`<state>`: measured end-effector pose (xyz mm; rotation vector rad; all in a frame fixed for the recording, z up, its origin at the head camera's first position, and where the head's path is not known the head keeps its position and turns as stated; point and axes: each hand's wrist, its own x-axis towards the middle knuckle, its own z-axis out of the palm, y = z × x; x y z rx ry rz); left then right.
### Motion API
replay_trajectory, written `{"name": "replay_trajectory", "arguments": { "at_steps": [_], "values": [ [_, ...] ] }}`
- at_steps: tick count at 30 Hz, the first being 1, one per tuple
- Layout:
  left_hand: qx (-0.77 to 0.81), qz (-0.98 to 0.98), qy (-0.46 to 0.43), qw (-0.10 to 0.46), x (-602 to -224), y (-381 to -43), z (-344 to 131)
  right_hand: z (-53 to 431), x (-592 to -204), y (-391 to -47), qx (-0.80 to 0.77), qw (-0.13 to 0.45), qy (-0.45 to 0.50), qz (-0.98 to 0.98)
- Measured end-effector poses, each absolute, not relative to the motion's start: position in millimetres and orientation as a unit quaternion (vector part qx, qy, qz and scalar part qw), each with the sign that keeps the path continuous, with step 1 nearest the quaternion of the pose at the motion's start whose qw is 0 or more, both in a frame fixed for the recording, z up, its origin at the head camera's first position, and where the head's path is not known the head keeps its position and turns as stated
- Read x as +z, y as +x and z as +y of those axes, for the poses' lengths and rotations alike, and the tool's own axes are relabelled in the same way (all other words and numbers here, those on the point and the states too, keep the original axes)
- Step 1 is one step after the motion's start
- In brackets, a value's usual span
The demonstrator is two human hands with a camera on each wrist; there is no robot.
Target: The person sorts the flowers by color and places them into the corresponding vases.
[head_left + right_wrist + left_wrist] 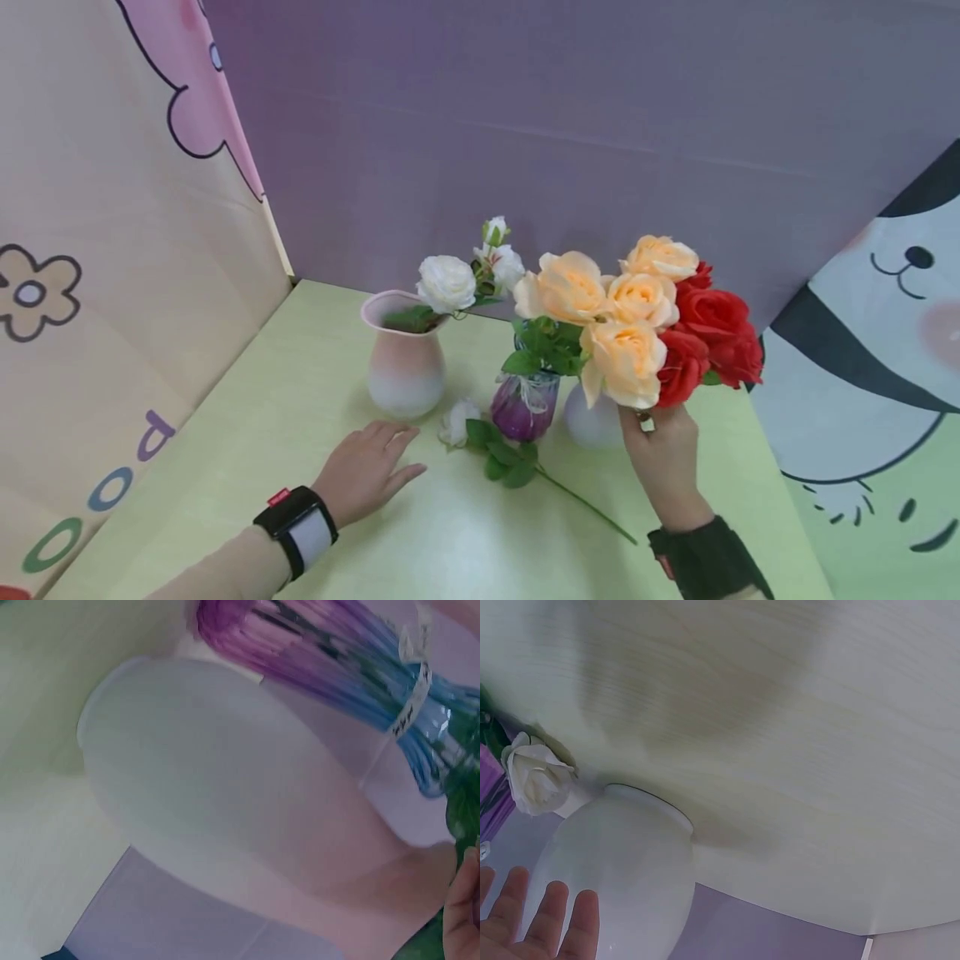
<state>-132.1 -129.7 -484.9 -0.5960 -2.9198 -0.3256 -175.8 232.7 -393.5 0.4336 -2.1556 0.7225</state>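
Observation:
My left hand (369,471), fingers spread and holding nothing, hovers before the pink-and-white vase (405,371), which holds white roses (447,285). The left wrist view shows its fingers (553,915) overlapping that vase. At the right, my right hand (663,458) pinches stems just beneath the red roses (712,325), its thumb and fingers curled; the blooms hide the grip. Below it stands another pale vase (225,780), mostly hidden in the head view. Peach roses (626,354) rise beside the red ones, over the purple-and-blue glass vase (525,408).
A loose white rose (459,422) with a long leafy stem (588,504) lies on the light green table (442,533), in front of the glass vase. A purple-grey cloth wall (525,125) stands behind, with printed panels (862,350) at both sides.

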Motion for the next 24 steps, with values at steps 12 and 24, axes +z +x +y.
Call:
{"name": "replay_trajectory", "arguments": {
  "at_steps": [12, 24],
  "values": [
    [-0.116, -0.972, -0.184, 0.084, -486.0, -128.2, -138.6, 212.1, -425.2, -166.8, 0.254, 0.272, 0.193, -0.908],
    [-0.101, -0.971, -0.18, 0.123, -501.6, -124.6, -149.2, 189.7, -457.7, -158.0, 0.27, 0.124, 0.169, -0.94]
  ]
}}
